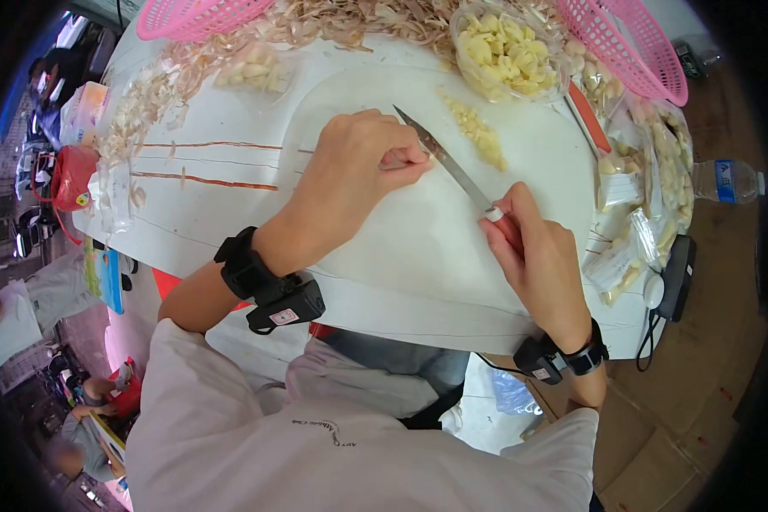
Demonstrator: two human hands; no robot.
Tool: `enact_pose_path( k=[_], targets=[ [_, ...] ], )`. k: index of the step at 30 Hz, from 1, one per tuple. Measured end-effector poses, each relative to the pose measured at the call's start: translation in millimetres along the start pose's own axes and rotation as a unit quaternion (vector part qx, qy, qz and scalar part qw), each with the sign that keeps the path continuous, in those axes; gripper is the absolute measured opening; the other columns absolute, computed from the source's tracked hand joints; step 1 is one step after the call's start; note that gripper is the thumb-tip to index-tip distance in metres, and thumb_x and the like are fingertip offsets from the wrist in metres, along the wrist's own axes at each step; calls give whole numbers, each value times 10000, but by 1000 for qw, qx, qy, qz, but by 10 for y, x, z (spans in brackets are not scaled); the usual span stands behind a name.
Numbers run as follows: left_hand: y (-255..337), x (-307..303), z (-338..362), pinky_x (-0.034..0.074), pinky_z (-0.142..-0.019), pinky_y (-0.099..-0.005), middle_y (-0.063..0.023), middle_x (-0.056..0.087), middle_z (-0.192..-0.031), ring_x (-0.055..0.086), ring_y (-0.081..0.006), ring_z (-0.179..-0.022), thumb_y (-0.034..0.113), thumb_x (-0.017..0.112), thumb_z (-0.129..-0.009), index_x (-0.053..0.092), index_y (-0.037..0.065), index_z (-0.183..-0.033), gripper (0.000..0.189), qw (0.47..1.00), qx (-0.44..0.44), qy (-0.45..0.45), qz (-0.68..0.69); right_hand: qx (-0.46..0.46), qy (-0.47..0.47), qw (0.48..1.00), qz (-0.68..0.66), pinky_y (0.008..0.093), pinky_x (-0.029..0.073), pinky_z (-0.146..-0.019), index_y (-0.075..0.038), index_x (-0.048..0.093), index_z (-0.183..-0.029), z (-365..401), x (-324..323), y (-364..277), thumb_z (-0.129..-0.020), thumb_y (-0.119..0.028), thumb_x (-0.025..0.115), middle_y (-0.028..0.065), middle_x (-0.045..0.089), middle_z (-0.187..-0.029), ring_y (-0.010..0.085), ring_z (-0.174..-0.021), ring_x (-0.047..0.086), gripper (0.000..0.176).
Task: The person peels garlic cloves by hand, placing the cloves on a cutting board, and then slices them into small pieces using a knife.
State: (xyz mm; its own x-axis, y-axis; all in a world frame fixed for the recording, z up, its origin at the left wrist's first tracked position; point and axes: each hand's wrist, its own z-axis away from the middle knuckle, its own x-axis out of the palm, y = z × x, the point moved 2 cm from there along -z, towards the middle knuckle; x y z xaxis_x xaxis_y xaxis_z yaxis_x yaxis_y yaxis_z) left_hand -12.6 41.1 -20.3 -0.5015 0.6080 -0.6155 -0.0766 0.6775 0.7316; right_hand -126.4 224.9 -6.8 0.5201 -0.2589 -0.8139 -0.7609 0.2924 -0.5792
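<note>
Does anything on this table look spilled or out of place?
Yes: dry papery garlic skins lie strewn over the far side of the white table, trailing down past a pink plastic basket. Nearer, the left hand pins a small pale clove and the right hand holds the red-handled knife; nothing there looks askew.

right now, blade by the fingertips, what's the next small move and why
Probably press the knife down through what the left hand pins to the board: the right hand holds the blade just beside those fingertips, with chopped bits piled beyond.
</note>
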Motion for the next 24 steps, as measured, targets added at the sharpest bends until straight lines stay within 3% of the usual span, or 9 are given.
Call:
enact_pose_path(
  k=[17, 24],
  targets=[
    [6, -13, 1, 459, -557, -262, -70, 620, -692, 546, -146, -584, 60, 781, -762, 643, -14, -743, 158, 1000, 3, -3, -7, 11, -24, 999, 35, 421, 463, -508, -60, 455, -973, -2, 5, -17, -914, -144, 621, 99, 620, -654, 333, -591, 620, 195],
    [-6, -7, 1, 449, -549, -268, -72, 618, -683, 539, -144, -569, 63, 784, -759, 647, -17, -740, 159, 1000, -12, -4, -1, 44, -17, 998, -45, 401, 458, -517, -60, 452, -979, 10, -57, 10, -909, -138, 641, 124, 601, -648, 351, -599, 614, 216]
  ],
)
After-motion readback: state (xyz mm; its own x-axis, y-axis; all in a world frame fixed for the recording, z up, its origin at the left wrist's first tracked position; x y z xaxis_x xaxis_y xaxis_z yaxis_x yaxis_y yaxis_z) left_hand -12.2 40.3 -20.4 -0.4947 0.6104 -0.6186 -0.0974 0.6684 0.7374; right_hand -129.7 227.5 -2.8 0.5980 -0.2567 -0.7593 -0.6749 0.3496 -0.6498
